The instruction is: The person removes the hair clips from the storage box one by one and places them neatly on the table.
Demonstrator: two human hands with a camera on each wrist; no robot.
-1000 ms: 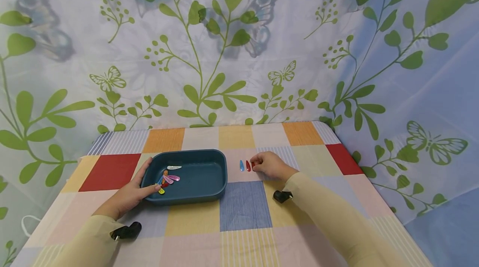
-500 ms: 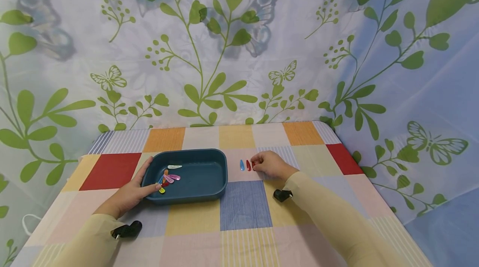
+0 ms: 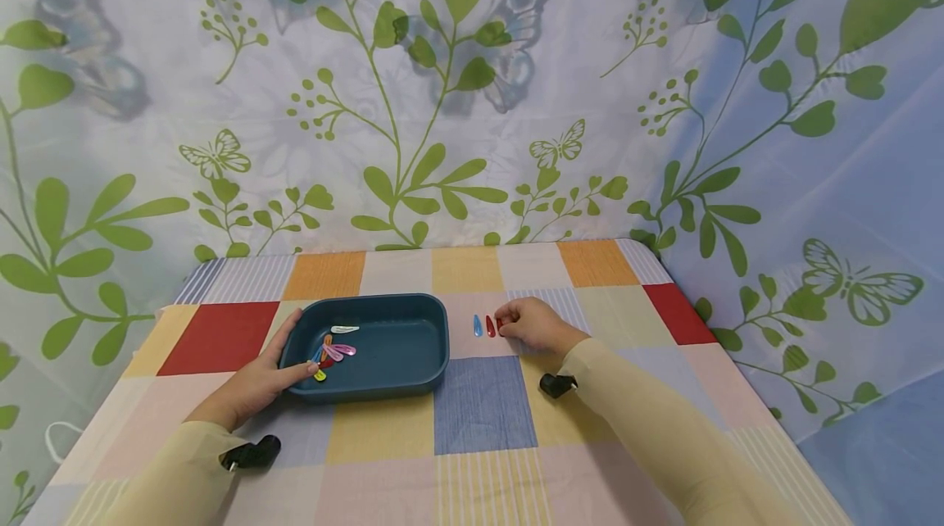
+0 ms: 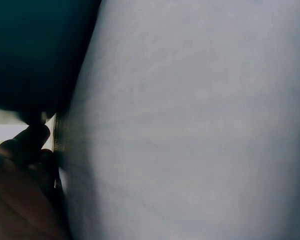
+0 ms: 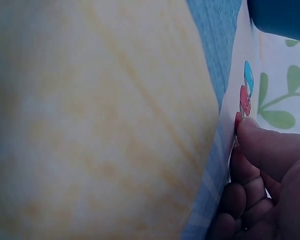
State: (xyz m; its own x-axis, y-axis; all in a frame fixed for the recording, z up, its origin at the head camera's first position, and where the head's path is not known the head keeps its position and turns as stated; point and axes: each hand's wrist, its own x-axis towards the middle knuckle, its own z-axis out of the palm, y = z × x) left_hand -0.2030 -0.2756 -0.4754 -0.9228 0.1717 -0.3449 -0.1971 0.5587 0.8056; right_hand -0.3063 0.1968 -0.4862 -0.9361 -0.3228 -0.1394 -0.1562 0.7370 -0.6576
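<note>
My left hand (image 3: 254, 378) grips the left side of a dark teal tray (image 3: 401, 350), its thumb over the rim. Several snap hair clips lie in the tray's left part, among them a white clip (image 3: 344, 329), a pink clip (image 3: 341, 350) and a yellow clip (image 3: 319, 376). Right of the tray, a blue hair clip (image 3: 477, 325) and a red hair clip (image 3: 490, 326) lie side by side on the cloth. Next to them my right hand (image 3: 537, 325) pinches another red hair clip (image 5: 237, 121) at the cloth, mostly hidden by the fingers.
A patchwork cloth (image 3: 483, 407) covers the table. Behind it hangs a curtain (image 3: 442, 141) printed with leaves and butterflies. Black wrist devices, one on the left (image 3: 252, 454) and one on the right (image 3: 556, 386), stick out from the sleeves.
</note>
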